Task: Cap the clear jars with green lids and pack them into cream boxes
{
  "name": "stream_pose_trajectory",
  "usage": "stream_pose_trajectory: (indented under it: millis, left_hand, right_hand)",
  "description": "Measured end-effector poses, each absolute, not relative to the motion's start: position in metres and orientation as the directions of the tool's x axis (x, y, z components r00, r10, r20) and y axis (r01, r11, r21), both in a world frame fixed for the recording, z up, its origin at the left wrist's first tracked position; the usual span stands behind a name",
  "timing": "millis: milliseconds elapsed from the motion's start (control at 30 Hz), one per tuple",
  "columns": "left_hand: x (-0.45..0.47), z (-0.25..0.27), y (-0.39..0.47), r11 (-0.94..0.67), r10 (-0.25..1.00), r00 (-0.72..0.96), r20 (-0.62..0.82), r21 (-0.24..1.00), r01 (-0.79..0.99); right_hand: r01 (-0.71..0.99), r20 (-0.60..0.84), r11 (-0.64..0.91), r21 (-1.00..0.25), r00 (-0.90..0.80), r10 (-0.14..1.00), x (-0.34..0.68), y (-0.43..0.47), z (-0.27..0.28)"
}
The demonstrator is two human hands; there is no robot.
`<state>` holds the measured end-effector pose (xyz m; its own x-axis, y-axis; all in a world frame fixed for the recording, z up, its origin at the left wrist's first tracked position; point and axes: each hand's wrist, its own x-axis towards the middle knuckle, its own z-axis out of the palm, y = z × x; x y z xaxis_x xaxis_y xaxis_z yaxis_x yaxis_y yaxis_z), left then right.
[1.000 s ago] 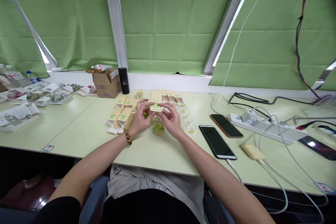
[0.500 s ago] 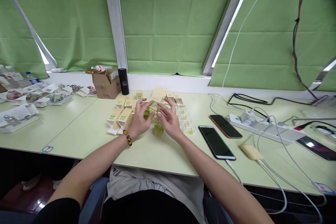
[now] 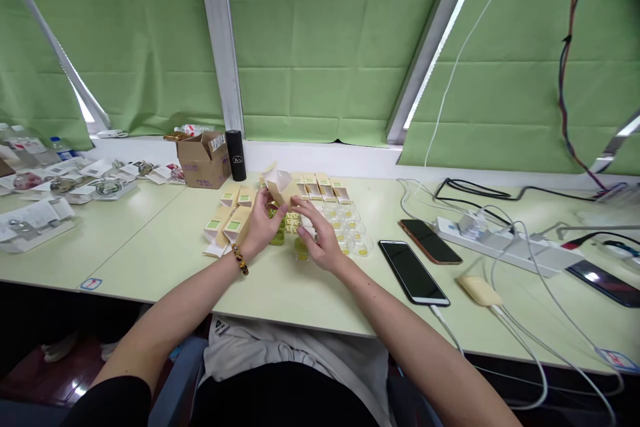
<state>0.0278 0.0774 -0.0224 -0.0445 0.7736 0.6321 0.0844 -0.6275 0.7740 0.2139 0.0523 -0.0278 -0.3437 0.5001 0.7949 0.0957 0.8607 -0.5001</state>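
Note:
My left hand is closed round a small cream paper box, tilted with its pale inner flaps standing open at the top. The fingertips of my right hand press against the box's lower right side, with its thumb lower and apart from the box. Just under the hands are a green square container and a clear container with yellow-green contents. Small yellow pieces lie partly hidden between my hands. To the left stand several cream boxes with green labels.
Clear cups with yellow contents sit right of my hands, with more cream boxes behind. Further right lie phones, a power strip and loose cables. A cardboard carton and a black cylinder stand at the back left.
The paper box has been raised and turned so that its open flaps face up. My left hand has rotated with it, and my right hand has shifted slightly lower.

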Motion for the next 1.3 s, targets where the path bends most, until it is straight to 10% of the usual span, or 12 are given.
stream_pose_trajectory:
  millis: [267, 467, 867, 1300]
  left_hand:
    - [0.013, -0.024, 0.089, -0.577, 0.812, -0.082, 0.577, 0.816, 0.029]
    - [-0.003, -0.015, 0.099, -0.523, 0.848, -0.054, 0.527, 0.849, 0.068]
    - [-0.008, 0.028, 0.079, -0.519, 0.849, 0.279, 0.448, 0.615, 0.594]
    - [0.000, 0.000, 0.060, -0.546, 0.838, 0.433, 0.332, 0.494, 0.677]
  right_hand:
    - [0.414, 0.720, 0.768, -0.489, -0.305, 0.623, 0.229, 0.058, -0.011]
    - [0.675, 0.412, 0.701, -0.230, -0.585, 0.699, 0.245, 0.054, 0.012]
    - [0.691, 0.267, 0.715, -0.104, -0.673, 0.689, 0.241, 0.054, 0.000]
    - [0.697, 0.590, 0.632, -0.339, -0.366, 0.720, 0.290, 0.060, 0.039]
